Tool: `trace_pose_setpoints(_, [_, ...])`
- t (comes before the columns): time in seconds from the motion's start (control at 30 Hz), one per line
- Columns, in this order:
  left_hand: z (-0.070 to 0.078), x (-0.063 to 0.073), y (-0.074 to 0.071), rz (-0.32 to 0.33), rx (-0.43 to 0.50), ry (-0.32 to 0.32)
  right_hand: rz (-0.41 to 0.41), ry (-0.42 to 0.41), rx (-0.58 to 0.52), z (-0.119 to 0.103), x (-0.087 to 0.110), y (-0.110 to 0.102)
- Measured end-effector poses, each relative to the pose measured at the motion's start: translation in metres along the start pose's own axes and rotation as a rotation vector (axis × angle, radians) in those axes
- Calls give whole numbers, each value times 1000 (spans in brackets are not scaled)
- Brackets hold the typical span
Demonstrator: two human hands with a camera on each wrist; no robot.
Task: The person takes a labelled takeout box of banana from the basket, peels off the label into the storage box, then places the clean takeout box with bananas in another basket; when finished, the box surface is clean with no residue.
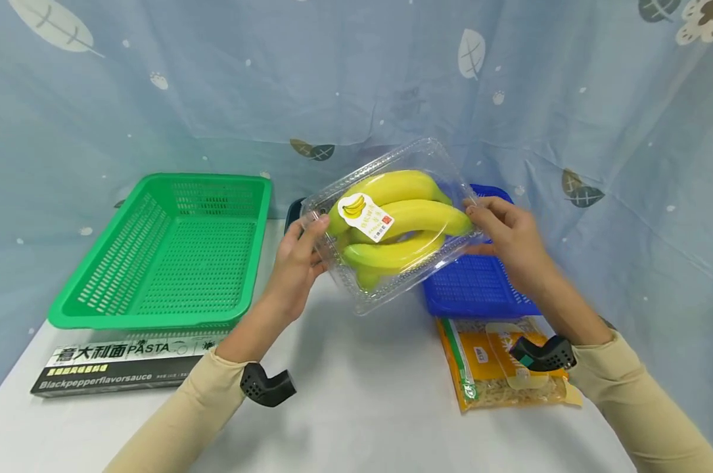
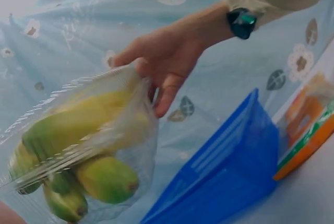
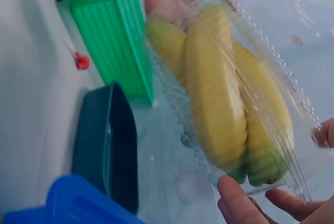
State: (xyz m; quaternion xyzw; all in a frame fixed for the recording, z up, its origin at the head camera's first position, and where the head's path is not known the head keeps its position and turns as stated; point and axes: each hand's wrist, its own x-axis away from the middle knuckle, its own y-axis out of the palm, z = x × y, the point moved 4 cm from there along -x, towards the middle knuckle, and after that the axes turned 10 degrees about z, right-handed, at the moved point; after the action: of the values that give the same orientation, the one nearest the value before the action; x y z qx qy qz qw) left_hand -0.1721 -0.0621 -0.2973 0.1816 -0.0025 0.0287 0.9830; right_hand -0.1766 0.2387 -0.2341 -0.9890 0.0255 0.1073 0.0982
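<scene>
A clear plastic clamshell box (image 1: 418, 154) of yellow bananas (image 1: 400, 220), greenish at their ends, is held up above the table, tilted. On its lid is a white label (image 1: 365, 217) with a banana picture. My left hand (image 1: 294, 266) grips the box's left end, thumb on top and fingers beneath. At the opposite end, my right hand (image 1: 512, 243) pinches the rim between thumb and fingers. The left wrist view shows the right hand (image 2: 167, 65) at the box's far end. In the right wrist view, the right fingertips (image 3: 235, 198) sit under the box's near end.
A green basket (image 1: 252, 263) stands at the left, behind a pasta box (image 1: 119, 374). Behind the bananas is a blue basket (image 1: 474, 305), with an orange food packet (image 1: 480, 368) in front of it. A dark teal bin (image 3: 94, 145) stands between the baskets. A patterned curtain (image 1: 356, 79) closes the back.
</scene>
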Motion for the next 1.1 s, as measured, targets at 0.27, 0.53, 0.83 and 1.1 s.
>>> trace_pose_setpoints(0.27, [23, 4, -22, 15, -14, 123, -43, -17, 110, 2, 19, 21])
trace_pose_setpoints(0.53, [32, 16, -44, 12, -139, 121, -123, -18, 202, 11, 42, 41])
trace_pose_setpoints(0.83, [22, 28, -60, -17, -287, 97, -118, 98, 192, 32, 67, 56])
trace_pose_setpoints(1.1, [1, 35, -71, -61, -400, 26, -92, 170, 156, 55, 90, 64])
